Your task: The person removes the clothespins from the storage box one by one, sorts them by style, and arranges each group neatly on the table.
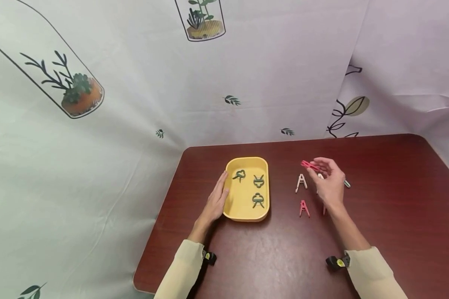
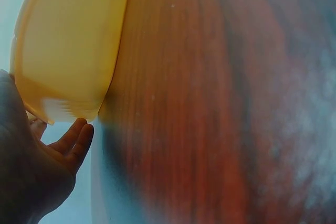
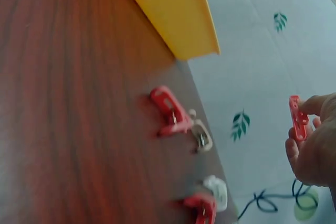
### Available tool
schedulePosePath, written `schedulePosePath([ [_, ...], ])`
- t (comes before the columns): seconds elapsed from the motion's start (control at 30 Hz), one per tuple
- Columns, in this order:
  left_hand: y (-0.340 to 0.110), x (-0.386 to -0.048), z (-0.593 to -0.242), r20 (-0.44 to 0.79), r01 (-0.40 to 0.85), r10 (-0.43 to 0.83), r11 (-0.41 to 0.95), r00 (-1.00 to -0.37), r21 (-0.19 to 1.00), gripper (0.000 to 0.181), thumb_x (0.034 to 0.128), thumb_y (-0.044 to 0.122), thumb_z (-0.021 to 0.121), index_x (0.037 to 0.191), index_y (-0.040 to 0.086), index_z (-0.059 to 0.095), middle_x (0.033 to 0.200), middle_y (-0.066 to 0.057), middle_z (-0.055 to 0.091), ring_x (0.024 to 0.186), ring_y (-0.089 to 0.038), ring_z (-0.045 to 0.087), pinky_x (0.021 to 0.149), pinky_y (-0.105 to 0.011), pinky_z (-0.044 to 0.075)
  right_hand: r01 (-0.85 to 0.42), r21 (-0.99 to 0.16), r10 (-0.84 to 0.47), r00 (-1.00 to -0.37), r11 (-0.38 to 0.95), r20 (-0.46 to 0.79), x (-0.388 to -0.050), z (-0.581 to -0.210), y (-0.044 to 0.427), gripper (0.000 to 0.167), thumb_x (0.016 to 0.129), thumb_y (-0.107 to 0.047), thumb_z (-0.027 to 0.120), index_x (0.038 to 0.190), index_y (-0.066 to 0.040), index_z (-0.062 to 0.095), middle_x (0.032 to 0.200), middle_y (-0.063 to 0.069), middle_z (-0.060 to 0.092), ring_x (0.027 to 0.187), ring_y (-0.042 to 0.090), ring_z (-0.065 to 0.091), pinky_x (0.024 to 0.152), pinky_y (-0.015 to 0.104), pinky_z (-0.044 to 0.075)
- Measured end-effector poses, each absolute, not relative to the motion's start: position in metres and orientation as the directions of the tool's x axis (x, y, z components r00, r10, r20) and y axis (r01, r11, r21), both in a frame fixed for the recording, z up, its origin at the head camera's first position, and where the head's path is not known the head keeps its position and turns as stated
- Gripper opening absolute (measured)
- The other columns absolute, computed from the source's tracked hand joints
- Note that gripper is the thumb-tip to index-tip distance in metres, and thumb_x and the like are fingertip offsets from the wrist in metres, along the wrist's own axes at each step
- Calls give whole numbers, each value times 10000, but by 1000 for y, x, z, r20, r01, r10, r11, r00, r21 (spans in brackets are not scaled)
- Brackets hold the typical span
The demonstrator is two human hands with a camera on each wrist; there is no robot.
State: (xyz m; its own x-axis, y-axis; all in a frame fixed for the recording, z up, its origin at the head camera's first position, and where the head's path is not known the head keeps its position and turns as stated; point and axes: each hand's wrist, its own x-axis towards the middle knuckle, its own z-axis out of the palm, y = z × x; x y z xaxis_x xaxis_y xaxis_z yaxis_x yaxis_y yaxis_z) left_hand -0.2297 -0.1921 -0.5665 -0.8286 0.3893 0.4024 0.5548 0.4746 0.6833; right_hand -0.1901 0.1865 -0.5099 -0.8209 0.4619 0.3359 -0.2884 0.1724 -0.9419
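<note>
My right hand [image 1: 330,182] pinches a red clothespin [image 1: 309,165] between thumb and fingers, held above the table at the right of the tray; the right wrist view shows the same clothespin [image 3: 298,118] off the tabletop. Against the left side of a yellow tray [image 1: 243,212] rests my left hand [image 1: 213,203], fingers extended along the rim. In the left wrist view its fingers [image 2: 79,142] touch the tray's outer wall [image 2: 73,40]. Inside the tray lie three dark green clips, one at upper left [image 1: 240,175] and two on the right side [image 1: 258,181].
On the table [image 1: 247,257] right of the tray lie a white clothespin [image 1: 301,182] and a red clothespin [image 1: 304,208]. Under my right hand, another white one [image 1: 320,177], a red one [image 1: 324,209] and a green-tipped item [image 1: 346,183] are partly hidden. Patterned fabric [image 1: 247,120] hangs behind.
</note>
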Motion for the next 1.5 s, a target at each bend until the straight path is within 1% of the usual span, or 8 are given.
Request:
schedulePosePath([
  [0.13,-198,-241,-585,414,566,396,450,-820,691,580,1127,201,444,1679,88,305,1742,-87,280,1593,-270,264,1269,-497,233,-227,-955,555,-778,191,296,-179,-516,201,357,890,77,807,1228,84,694,1078,134,741,921,39,668,875,152,517],
  [0.37,-205,-257,-614,395,557,396,522,-829,646,589,1152,276,419,1712,253,238,1759,45,232,1598,-180,241,1269,-308,195,-172,-970,670,-701,174,244,-159,-528,222,347,868,86,809,1196,107,699,945,-127,686,850,3,653,817,133,521],
  [0.47,-203,-252,-606,388,551,397,503,-832,666,589,1151,292,426,1710,234,248,1759,30,235,1600,-187,238,1272,-339,205,-146,-978,717,-664,151,210,-151,-535,228,326,855,107,802,1163,103,699,917,-144,684,832,5,657,795,113,518],
  [0.63,-196,-238,-578,408,562,398,450,-822,694,585,1125,186,454,1674,56,301,1741,-112,274,1594,-268,258,1268,-499,237,-78,-993,779,-615,93,122,-139,-541,233,282,849,103,799,1104,12,719,889,-160,679,825,-1,656,778,97,513],
  [0.77,-193,-235,-568,395,552,396,466,-829,692,580,1128,161,441,1672,31,286,1744,-130,259,1598,-275,246,1272,-506,222,-34,-995,797,-596,90,93,-132,-546,234,262,856,90,792,1068,-44,718,864,-196,663,797,-23,636,752,76,500],
  [1.0,-205,-253,-605,385,542,388,500,-837,675,596,1146,244,443,1709,250,251,1758,42,238,1601,-172,231,1274,-343,200,55,-984,811,-575,172,109,-122,-555,234,238,870,9,811,1059,-98,712,845,-254,631,754,-52,600,705,46,459],
  [1.33,-191,-231,-565,365,524,389,478,-846,705,582,1103,57,452,1658,-9,291,1739,-131,271,1594,-300,256,1263,-532,229,91,-985,815,-576,145,67,-115,-560,232,260,865,11,811,1031,-148,691,802,-275,619,699,-94,575,654,39,453],
  [1.5,-185,-224,-552,308,469,366,538,-878,700,579,1106,9,455,1657,-26,278,1746,-114,257,1597,-292,247,1256,-548,233,147,-976,813,-581,161,46,-112,-562,229,260,875,-19,810,1078,-131,693,818,-279,601,722,-84,559,668,47,437],
])
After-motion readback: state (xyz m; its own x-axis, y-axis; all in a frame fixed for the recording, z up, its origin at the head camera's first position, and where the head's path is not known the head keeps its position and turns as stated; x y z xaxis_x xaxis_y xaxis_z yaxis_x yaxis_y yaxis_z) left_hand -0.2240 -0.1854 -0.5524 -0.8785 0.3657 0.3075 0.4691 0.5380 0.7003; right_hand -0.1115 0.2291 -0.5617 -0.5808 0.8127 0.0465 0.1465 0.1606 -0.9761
